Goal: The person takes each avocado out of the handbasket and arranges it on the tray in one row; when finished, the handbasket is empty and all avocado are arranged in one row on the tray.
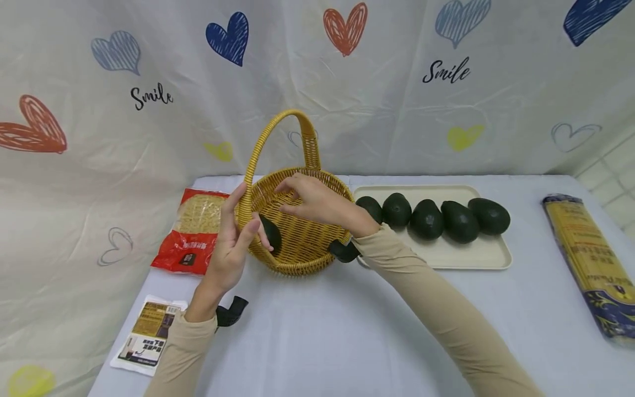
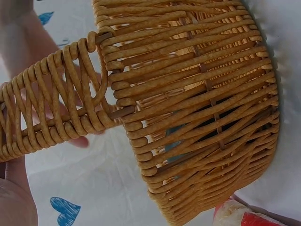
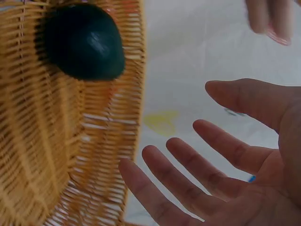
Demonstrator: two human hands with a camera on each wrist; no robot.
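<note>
A yellow wicker basket (image 1: 302,267) with a tall arched handle (image 1: 258,146) stands near the back of the table. My left hand (image 1: 230,242) holds the handle at its left base, thumb on the near side. The handle hides part of that hand in the left wrist view. One dark green avocado (image 1: 270,234) lies inside the basket against the left wall; the right wrist view shows this avocado (image 3: 87,42) more fully. Over the basket's opening hovers my right hand (image 1: 317,198), fingers spread and slightly bent, with nothing in it.
Several avocados (image 1: 428,219) sit in a row on a cream tray (image 1: 476,259) right of the basket. To the left lie a red food packet (image 1: 190,231) and a smaller white-and-brown packet (image 1: 149,336). A long yellow-and-blue packet (image 1: 590,259) lies at the far right.
</note>
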